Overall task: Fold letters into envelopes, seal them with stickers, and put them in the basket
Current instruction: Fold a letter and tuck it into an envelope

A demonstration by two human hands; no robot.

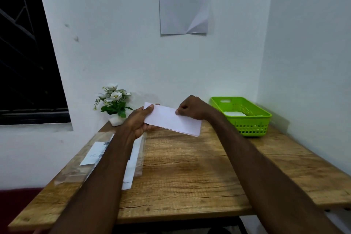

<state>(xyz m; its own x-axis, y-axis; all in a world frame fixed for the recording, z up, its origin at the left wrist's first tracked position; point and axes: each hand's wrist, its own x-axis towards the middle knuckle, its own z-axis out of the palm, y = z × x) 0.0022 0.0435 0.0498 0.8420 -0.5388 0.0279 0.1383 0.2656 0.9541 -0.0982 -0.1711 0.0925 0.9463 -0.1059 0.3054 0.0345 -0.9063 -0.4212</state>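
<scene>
Both hands hold one white folded paper (171,119) in the air above the wooden table (190,167), near its far edge. The left hand (141,122) grips the left end — the thumb lies on top near the upper left corner and the other fingers are curled under the paper, mostly hidden. The right hand (191,109) pinches the top edge toward the right of the middle, with its fingers curled tight; I cannot tell exactly which fingertips make the pinch. The long axis of the paper runs from left to right and drops a little toward the right, so its free lower right corner points to the green basket (247,104). This basket stands at the right back of the table, near the right hand and well apart from the left one, and something white already lies inside it. I cannot tell whether the held paper is a folded letter or an envelope, and no sticker shows on it. On the left side of the table, under the left forearm, lies a clear plastic bag (91,156) with white papers in it — probably the stock. So the right hand is the nearer one for the basket, I think, while the left is nearer to the bag.
</scene>
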